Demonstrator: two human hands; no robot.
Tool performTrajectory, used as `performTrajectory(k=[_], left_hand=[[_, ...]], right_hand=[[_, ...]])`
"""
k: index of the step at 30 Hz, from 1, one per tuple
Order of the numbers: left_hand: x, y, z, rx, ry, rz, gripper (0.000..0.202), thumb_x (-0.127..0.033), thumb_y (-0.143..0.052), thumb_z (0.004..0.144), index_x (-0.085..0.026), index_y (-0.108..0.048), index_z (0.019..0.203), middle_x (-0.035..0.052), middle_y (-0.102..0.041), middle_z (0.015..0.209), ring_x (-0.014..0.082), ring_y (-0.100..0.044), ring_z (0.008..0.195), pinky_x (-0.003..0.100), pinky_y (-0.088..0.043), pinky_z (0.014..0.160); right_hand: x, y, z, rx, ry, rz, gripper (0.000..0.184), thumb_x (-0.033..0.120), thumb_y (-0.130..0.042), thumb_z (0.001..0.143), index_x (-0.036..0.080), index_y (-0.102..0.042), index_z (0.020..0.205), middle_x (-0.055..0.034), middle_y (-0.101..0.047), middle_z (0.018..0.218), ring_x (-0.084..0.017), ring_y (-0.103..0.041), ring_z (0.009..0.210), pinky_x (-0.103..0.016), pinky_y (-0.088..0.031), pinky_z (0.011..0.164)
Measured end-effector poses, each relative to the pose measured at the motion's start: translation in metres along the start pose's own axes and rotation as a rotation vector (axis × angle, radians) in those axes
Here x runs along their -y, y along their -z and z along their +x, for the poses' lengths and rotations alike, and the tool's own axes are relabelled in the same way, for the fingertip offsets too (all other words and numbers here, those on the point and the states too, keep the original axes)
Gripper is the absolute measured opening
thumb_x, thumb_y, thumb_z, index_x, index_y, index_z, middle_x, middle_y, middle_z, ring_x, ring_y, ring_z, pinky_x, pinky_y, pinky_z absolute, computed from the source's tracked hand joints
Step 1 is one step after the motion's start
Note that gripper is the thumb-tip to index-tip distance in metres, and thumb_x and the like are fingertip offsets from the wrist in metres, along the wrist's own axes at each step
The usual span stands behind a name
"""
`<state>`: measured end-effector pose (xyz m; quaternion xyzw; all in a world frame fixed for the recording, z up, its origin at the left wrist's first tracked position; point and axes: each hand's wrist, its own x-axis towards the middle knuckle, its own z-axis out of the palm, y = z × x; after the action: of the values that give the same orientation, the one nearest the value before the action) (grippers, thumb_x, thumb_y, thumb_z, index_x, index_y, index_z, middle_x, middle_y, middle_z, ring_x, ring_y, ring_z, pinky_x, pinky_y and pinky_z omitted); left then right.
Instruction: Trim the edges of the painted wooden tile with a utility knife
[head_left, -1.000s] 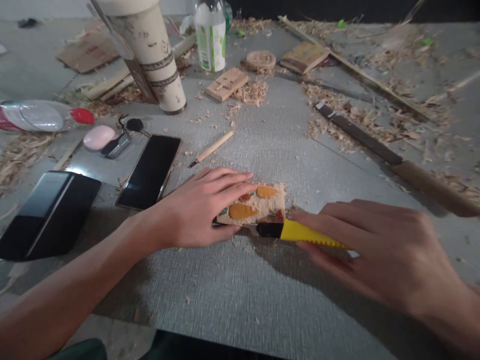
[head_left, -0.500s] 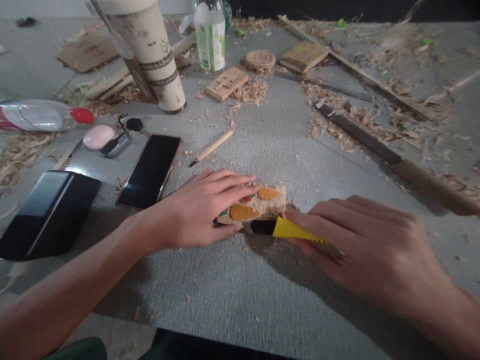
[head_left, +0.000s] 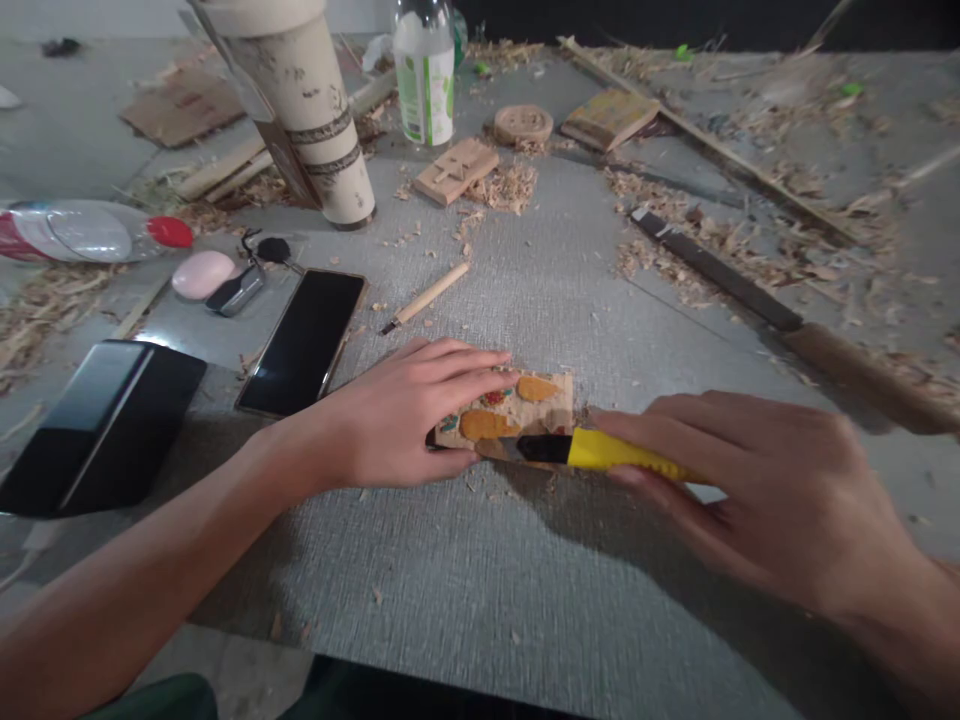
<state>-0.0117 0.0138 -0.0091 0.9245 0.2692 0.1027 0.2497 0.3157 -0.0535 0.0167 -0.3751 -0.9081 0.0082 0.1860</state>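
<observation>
A small carved wooden block (head_left: 556, 406) with orange, red and green painted shapes lies flat on the table. My left hand (head_left: 405, 415) grips its left part, fingers across the top and thumb along the near side, hiding that end. In my right hand (head_left: 750, 490) is a yellow utility knife (head_left: 622, 452), its handle held between thumb and fingers. The knife points left, its blade at the block's near edge, close to my left thumb. Beyond my left hand lies a small wood-carving chisel (head_left: 427, 297) with a pale wooden handle.
Left are a phone (head_left: 304, 342), a black folded device (head_left: 97, 425), keys (head_left: 236, 290) and a plastic bottle (head_left: 82, 230). Behind stand a tall cream tumbler (head_left: 322, 120) and a labelled bottle (head_left: 425, 85), near carved wood pieces (head_left: 457, 170). A long wooden-handled blade (head_left: 720, 275) lies right, among shavings.
My right hand has drawn the utility knife a little to the right along the block's near edge. My left hand keeps its hold on the block.
</observation>
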Motion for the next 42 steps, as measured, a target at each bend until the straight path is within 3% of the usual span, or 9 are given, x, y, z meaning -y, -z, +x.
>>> performTrajectory(k=[8,13,19,27,35,42], left_hand=[[0.000,-0.002,-0.001,-0.025,-0.012,-0.002,0.071,-0.036,-0.078,0.096,-0.021,-0.055,0.161,0.0164,-0.053,0.172,0.0373,-0.049,0.158,0.059,-0.039,0.130],[-0.009,-0.006,0.002,-0.019,0.026,0.038,0.088,-0.057,-0.086,0.089,-0.016,-0.053,0.160,0.0215,-0.050,0.173,0.0427,-0.045,0.160,0.063,-0.036,0.130],[-0.020,-0.013,0.011,-0.028,0.119,-0.032,0.099,-0.084,-0.074,0.087,-0.015,-0.052,0.156,0.0228,-0.052,0.167,0.0462,-0.049,0.153,0.064,-0.042,0.125],[-0.024,-0.016,0.013,-0.086,0.150,-0.093,0.094,-0.087,-0.073,0.085,-0.018,-0.058,0.146,0.0196,-0.061,0.157,0.0423,-0.056,0.146,0.058,-0.046,0.122],[-0.023,-0.016,0.013,-0.087,0.144,-0.096,0.096,-0.086,-0.076,0.084,-0.018,-0.056,0.149,0.0202,-0.060,0.159,0.0426,-0.057,0.146,0.059,-0.045,0.123],[-0.024,-0.016,0.013,-0.105,0.168,-0.105,0.092,-0.087,-0.072,0.086,-0.019,-0.059,0.146,0.0181,-0.062,0.156,0.0423,-0.057,0.145,0.059,-0.046,0.121]], right_hand=[[0.005,-0.005,-0.002,0.077,-0.012,0.074,0.022,0.031,-0.060,0.111,0.025,-0.071,0.130,0.0010,-0.071,0.083,-0.015,-0.058,0.060,-0.033,-0.035,0.057],[0.008,-0.002,0.001,0.073,0.035,0.006,0.020,0.029,-0.061,0.110,0.025,-0.068,0.129,0.0013,-0.074,0.088,-0.017,-0.061,0.062,-0.034,-0.036,0.057],[0.017,0.003,0.003,0.050,0.039,-0.090,0.014,0.033,-0.062,0.110,0.024,-0.070,0.117,0.0019,-0.070,0.080,-0.019,-0.061,0.061,-0.037,-0.031,0.058],[0.021,0.003,0.002,0.034,0.020,-0.115,0.016,0.036,-0.057,0.113,0.024,-0.069,0.110,0.0042,-0.069,0.078,-0.017,-0.060,0.060,-0.036,-0.032,0.060],[0.017,0.000,0.000,0.041,0.019,-0.102,0.017,0.037,-0.058,0.113,0.028,-0.069,0.122,0.0049,-0.070,0.083,-0.018,-0.057,0.063,-0.035,-0.031,0.061],[0.021,0.003,0.002,0.053,-0.004,-0.093,0.018,0.037,-0.057,0.113,0.026,-0.072,0.117,0.0051,-0.069,0.082,-0.018,-0.059,0.064,-0.036,-0.030,0.062]])
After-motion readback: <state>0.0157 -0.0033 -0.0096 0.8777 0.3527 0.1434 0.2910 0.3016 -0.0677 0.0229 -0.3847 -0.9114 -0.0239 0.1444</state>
